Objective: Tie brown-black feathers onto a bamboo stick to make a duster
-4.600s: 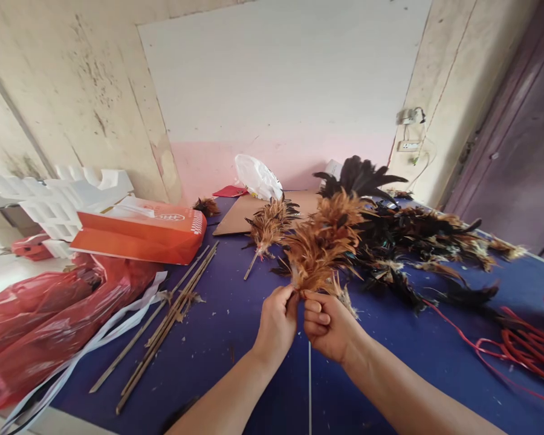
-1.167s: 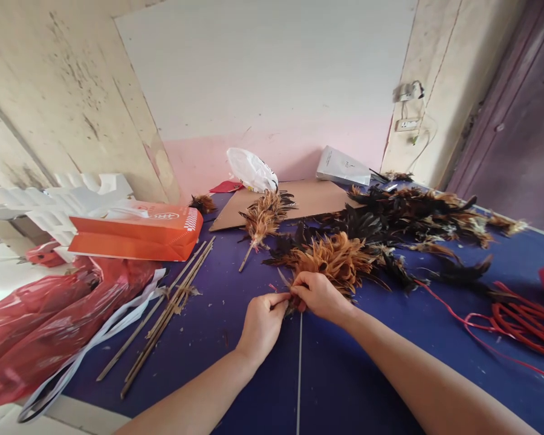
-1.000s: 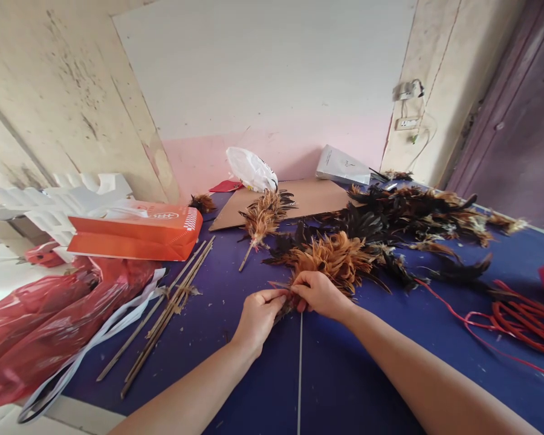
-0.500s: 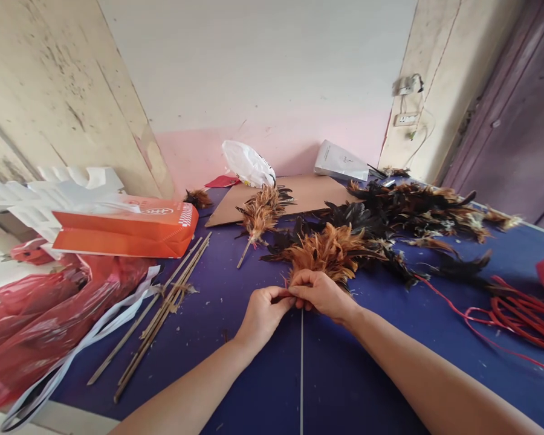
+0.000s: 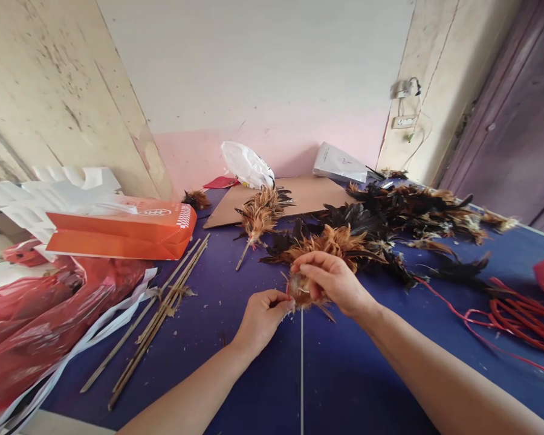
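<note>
My left hand (image 5: 263, 315) is closed in a pinch at the left edge of a small clump of brown and pale feathers (image 5: 303, 292). Whitish feather ends and a speck of red show at its fingertips. Just above the clump, my right hand (image 5: 333, 281) curls its fingers with thumb and forefinger together; what they hold, if anything, I cannot make out. Behind it lies a fluffy heap of orange-brown feathers (image 5: 338, 237). A finished-looking feather duster (image 5: 260, 214) with a short stick rests farther back on the blue table (image 5: 254, 386).
Thin sticks (image 5: 163, 314) lie at left beside an orange paper bag (image 5: 122, 232) and red plastic (image 5: 49, 308). Dark feathers (image 5: 412, 208) spread across the right. Red cord (image 5: 521, 317) is coiled at far right. Cardboard (image 5: 312, 190) and a white plastic bag (image 5: 247, 164) are at the back.
My right hand has lifted away from my left hand, up and slightly right. The small feather clump now shows between them. My left hand stays nearly in place.
</note>
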Available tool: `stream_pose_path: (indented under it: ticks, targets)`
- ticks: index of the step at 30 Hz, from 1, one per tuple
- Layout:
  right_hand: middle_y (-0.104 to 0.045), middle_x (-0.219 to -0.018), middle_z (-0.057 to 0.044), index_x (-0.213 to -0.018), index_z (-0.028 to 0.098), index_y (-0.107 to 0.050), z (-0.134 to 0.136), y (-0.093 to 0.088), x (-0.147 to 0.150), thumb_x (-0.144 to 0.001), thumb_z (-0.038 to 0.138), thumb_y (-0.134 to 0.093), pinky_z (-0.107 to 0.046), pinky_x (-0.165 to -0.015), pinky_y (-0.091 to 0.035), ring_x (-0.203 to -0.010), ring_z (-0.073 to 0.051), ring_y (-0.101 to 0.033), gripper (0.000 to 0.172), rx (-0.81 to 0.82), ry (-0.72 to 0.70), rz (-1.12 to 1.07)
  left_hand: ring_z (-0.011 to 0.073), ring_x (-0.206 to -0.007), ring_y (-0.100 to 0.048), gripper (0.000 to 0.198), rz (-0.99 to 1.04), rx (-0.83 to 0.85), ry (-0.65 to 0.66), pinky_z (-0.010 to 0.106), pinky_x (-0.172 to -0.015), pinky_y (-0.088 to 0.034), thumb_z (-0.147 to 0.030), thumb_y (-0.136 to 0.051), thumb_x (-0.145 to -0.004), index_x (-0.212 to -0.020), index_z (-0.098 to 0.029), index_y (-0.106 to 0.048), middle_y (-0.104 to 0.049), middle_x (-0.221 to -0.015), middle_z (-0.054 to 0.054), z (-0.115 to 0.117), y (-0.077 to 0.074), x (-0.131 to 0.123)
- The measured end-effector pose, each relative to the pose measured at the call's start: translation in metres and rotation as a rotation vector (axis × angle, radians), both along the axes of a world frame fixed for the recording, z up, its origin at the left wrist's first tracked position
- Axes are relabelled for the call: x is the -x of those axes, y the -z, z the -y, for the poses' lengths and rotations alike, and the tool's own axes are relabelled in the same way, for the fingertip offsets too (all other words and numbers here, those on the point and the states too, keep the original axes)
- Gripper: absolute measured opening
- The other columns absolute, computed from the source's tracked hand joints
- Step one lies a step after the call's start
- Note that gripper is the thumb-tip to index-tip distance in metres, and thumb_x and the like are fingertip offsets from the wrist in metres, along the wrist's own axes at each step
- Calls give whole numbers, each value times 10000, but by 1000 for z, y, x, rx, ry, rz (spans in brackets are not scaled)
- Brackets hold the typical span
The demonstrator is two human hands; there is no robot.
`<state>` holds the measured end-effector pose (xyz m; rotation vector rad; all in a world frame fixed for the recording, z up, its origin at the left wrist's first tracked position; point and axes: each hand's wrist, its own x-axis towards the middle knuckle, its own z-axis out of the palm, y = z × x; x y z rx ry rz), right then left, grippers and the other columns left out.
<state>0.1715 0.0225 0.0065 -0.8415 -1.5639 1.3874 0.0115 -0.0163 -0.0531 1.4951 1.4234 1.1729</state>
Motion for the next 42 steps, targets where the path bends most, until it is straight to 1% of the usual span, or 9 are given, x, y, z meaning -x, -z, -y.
stream_pose_path:
  ticks: [3, 8, 15, 18, 23, 29, 33, 37, 42]
  targets:
    - [-550, -487, 43, -945, 157, -593, 3, 8, 5, -759, 213, -483, -168, -392, -379, -388, -70, -479, 223, -25, -170, 226, 134, -569, -515, 234, 24, -8, 36, 235, -555, -375, -357, -603, -703, -710, -141, -691, -638, -620, 17, 1, -2, 0]
    - [-626, -841, -20, -1078, 175, -569, -6, 33, 9, -735, 126, -437, -188, -390, -415, -446, -67, -537, 371, -108, -138, 325, 158, -617, -547, 217, -18, -19, 57, 246, -592, -405, -346, -589, -710, -698, -154, -690, -660, -658, 28, 2, -5, 0]
    - [-542, -465, 42, -791, 151, -605, -10, 35, 9, -737, 192, -501, -172, -398, -422, -440, -94, -545, 124, -60, -109, 346, 171, -670, -580, 179, -128, -30, 113, 249, -640, -422, -306, -572, -715, -690, -171, -688, -678, -687, 22, 1, -18, 1]
    - [-562, -504, 36, -754, 153, -566, -12, 37, 7, -738, 194, -503, -171, -411, -430, -461, -92, -558, 77, -84, -128, 339, 149, -618, -561, 174, -86, 27, 105, 242, -605, -409, -319, -595, -698, -688, -167, -680, -668, -662, 15, -1, -17, 3]
    - [-568, -799, -14, -705, 142, -557, -17, 34, -3, -741, 225, -532, -184, -470, -469, -613, -103, -610, 93, -164, -228, 309, 92, -497, -475, 162, 155, 234, 57, 224, -497, -356, -292, -677, -612, -655, -138, -646, -643, -619, 16, -8, -19, 7]
    - [-500, -919, -14, -689, 143, -609, -17, 22, -10, -722, 206, -559, -185, -526, -486, -636, -80, -587, 87, -197, -343, 364, 79, -478, -456, 216, 264, 288, 37, 226, -492, -347, -258, -756, -504, -626, -121, -642, -592, -545, 0, -11, -23, 7]
    - [-536, -873, -4, -634, 155, -649, -16, 15, -12, -697, 176, -590, -180, -576, -469, -634, -71, -553, 88, -329, -350, 469, 74, -468, -455, 233, 237, 277, 34, 212, -486, -352, -249, -765, -509, -658, -126, -635, -563, -520, -25, -9, -20, 7]
    - [-564, -823, -11, -563, 143, -609, -17, 17, -10, -747, 270, -571, -174, -561, -452, -611, -70, -548, 226, -372, -279, 510, 79, -476, -475, 210, 234, 235, 50, 205, -484, -367, -252, -750, -546, -675, -134, -633, -577, -530, -26, -5, -19, 6]
    - [-576, -696, 21, -745, 163, -578, -18, 31, -5, -708, 151, -541, -175, -521, -448, -559, -83, -569, 54, -330, -227, 446, 110, -558, -567, 132, 155, 178, 64, 217, -567, -436, -215, -705, -606, -703, -148, -645, -659, -619, -5, -4, -17, 4]
